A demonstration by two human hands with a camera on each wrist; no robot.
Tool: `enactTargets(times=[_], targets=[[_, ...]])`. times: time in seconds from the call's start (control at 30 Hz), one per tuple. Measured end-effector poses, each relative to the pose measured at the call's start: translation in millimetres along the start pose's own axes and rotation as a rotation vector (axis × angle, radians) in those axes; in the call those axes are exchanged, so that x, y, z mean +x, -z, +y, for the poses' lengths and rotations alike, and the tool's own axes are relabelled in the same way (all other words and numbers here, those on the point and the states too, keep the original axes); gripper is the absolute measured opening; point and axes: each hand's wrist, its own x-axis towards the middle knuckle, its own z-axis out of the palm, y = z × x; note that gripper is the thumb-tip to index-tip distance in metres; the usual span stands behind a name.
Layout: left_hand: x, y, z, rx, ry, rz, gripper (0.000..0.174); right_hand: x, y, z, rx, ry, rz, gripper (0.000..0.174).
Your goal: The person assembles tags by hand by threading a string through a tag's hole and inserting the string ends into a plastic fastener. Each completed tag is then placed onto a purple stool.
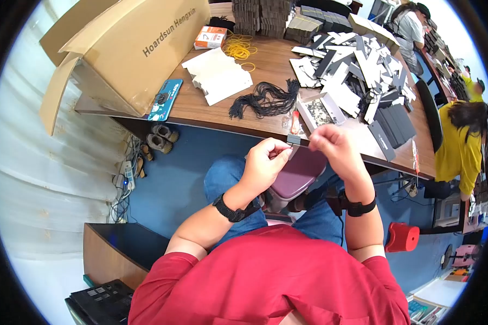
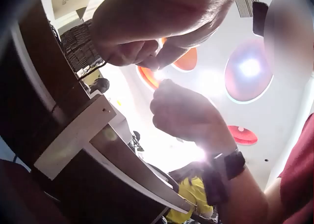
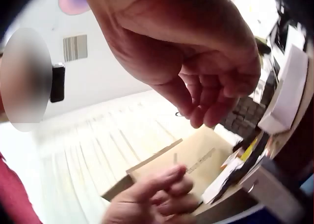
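At the front edge of the desk my left hand [image 1: 267, 163] pinches a thin black cord [image 2: 92, 70] between thumb and forefinger. My right hand [image 1: 335, 147] is raised just to the right of it. Its fingers [image 3: 216, 108] are curled with the tips against the thumb, and a short dark loop of cord shows at the thumb tip. Between and below the hands is a flat grey tag-like strip [image 2: 78, 138] with a small hole near one end, overlapping the desk edge. A small dark grey block [image 1: 294, 139] shows at its far end.
Beyond the hands lie a bundle of black cords [image 1: 265, 99], a shallow white box [image 1: 333, 105] of small pieces, and a heap of black and white tags [image 1: 358, 70]. A large cardboard box [image 1: 130, 54] stands left. A purple stool [image 1: 298, 173] is below; other people sit right.
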Motion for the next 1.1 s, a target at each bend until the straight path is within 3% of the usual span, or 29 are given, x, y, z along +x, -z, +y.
enactTargets(times=[0.07,0.17,0.67,0.8,0.83,0.9,0.97,1.03,1.1], targets=[[1,-4,2,0.094,-0.038,0.001,0.005,-8,-6,-2,0.193,-0.082,-0.184,0.012],[-1,-8,14,0.241,-0.106,-0.011,0.006,-12,-8,1,0.255,-0.144,-0.244,0.012],[-4,-9,16,0.248,-0.170,-0.048,0.008,-10,-7,12,0.195,-0.206,-0.316,0.012],[-5,-5,8,0.283,-0.159,-0.067,0.006,-16,-15,16,0.164,-0.223,-0.251,0.012],[-4,-5,7,0.288,-0.148,-0.072,0.006,-17,-19,20,0.162,-0.185,-0.234,0.014],[-4,-3,9,0.321,-0.180,-0.059,0.006,-25,-28,18,-0.031,0.005,-0.021,0.014],[-5,-1,10,0.340,-0.174,-0.083,0.006,-31,-33,9,-0.157,0.262,0.138,0.013],[-8,1,9,0.362,-0.094,-0.138,0.004,-33,-34,21,-0.230,0.402,0.067,0.011],[-13,2,-3,0.220,0.003,-0.163,0.004,-39,-35,21,-0.291,0.370,0.089,0.009]])
